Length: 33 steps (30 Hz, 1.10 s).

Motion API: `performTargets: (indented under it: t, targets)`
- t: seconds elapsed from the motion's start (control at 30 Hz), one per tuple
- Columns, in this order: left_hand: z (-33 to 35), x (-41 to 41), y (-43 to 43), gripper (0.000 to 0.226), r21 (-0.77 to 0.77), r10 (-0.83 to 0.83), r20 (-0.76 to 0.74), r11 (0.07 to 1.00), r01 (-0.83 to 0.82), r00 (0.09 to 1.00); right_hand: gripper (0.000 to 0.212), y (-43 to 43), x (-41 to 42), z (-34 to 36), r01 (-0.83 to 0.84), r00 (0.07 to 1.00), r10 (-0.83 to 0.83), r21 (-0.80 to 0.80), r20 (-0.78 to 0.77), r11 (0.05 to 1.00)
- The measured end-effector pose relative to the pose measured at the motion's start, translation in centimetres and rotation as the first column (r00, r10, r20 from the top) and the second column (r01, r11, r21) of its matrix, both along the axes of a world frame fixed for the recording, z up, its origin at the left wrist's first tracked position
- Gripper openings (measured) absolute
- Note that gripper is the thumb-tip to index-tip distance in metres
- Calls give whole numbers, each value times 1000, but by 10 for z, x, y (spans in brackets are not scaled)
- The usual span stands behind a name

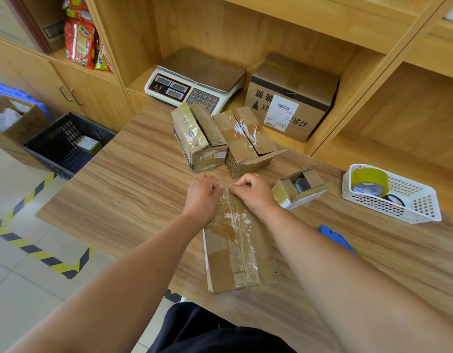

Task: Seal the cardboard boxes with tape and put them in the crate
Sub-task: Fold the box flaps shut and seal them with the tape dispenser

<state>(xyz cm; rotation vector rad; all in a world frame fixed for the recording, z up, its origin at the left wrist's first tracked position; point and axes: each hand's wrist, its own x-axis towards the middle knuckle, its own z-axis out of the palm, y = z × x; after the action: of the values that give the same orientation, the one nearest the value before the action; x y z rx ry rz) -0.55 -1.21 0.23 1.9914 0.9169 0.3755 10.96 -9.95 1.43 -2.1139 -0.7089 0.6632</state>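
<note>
A flat cardboard box (239, 245) lies lengthwise in front of me on the wooden table (123, 189), with clear tape along its centre seam. My left hand (203, 193) and my right hand (253, 193) rest on its far end, fingers curled and pinching at the tape edge there. Two more boxes stand behind: one wrapped in tape (197, 137), one with its end flap ajar (248, 141). A small open box (299, 191) lies on its side to the right. The dark crate (67, 141) sits on the floor at the left with a small box inside.
A white basket (391, 197) at the right holds a yellow tape roll (370, 182). A scale (194, 80) and a large labelled box (291, 98) sit in the shelf recess. A blue object (337, 238) shows beside my right forearm. An open carton (13, 121) stands by the crate.
</note>
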Motion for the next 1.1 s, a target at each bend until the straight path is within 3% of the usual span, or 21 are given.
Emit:
performTargets:
  t: [0.1,0.27,0.4,0.5,0.57,0.6,0.67,0.73,0.93,1.1]
  targets:
    - [-1,0,0,21,9,-8,-11,1000,8,1000,24,0,-1,0,-49,992,57,-69,108,996]
    - [-5,0,1,19,-25,11,2,1000,-11,1000,34,-13,0,11,-244,952,269,-171,146,955]
    - [-3,0,0,17,-44,8,-11,999,-8,1000,84,-28,17,26,-513,851,523,-290,-46,808]
    - [4,-3,3,17,-124,-33,-26,992,29,999,113,-41,29,26,-614,789,584,-236,-191,753]
    - [13,-10,4,14,-268,-71,-13,961,65,997,106,-47,29,26,-563,813,513,-143,-276,814]
    - [15,-14,5,27,-292,-88,-29,953,76,996,97,-48,27,26,-515,833,469,-100,-293,852]
    - [19,-23,1,65,-247,-151,-121,962,118,981,77,-47,24,24,-437,876,409,-64,-254,897]
    - [17,-27,-5,81,-123,-181,-170,979,162,969,61,-44,23,22,-368,910,351,-39,-222,929]
    - [10,-26,-5,61,-49,-158,-130,987,153,979,19,-29,18,10,-124,976,132,53,-176,991]
    - [11,-22,-7,28,-76,-74,-55,995,69,996,7,-22,14,4,-38,992,42,35,-118,999]
